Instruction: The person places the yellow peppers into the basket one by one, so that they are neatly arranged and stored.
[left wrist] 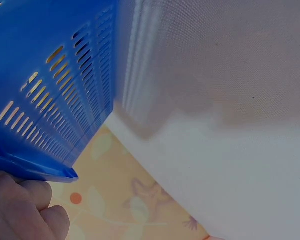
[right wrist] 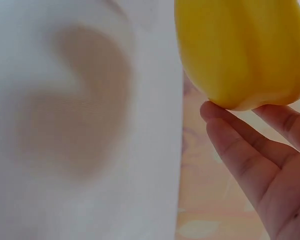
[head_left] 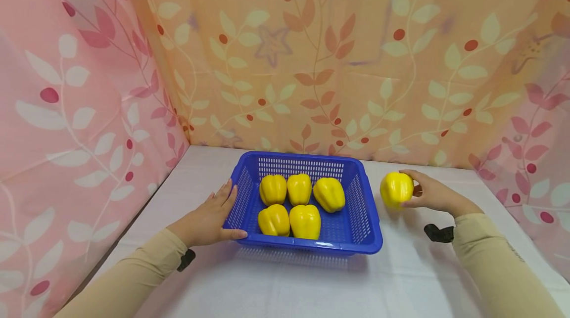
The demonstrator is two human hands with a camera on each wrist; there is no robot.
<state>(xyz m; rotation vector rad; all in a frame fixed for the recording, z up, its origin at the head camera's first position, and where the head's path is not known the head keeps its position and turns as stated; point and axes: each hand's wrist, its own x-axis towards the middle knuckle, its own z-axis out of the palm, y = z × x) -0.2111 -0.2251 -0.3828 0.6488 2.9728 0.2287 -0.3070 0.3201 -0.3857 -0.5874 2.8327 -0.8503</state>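
Note:
My right hand (head_left: pixel 434 193) holds a yellow bell pepper (head_left: pixel 396 190) above the table, just right of the blue basket (head_left: pixel 307 245). In the right wrist view the fingers (right wrist: pixel 245 160) lie against one end of that pepper (right wrist: pixel 245 50), and its shadow falls on the cloth. Several more yellow bell peppers, such as a tilted one (head_left: pixel 329 195), sit inside the basket in two rows. My left hand (head_left: pixel 209 216) rests on the basket's left rim, fingers extended and thumb along the front corner. Seen from the left wrist, the basket's slotted wall (left wrist: pixel 65 85) rises beside that hand (left wrist: pixel 25 210).
A white cloth (head_left: pixel 213 278) covers the table under the basket. Patterned orange fabric (head_left: pixel 289 61) hangs behind it, with pink floral fabric (head_left: pixel 89 110) on the left and more pink fabric (head_left: pixel 534 159) on the right.

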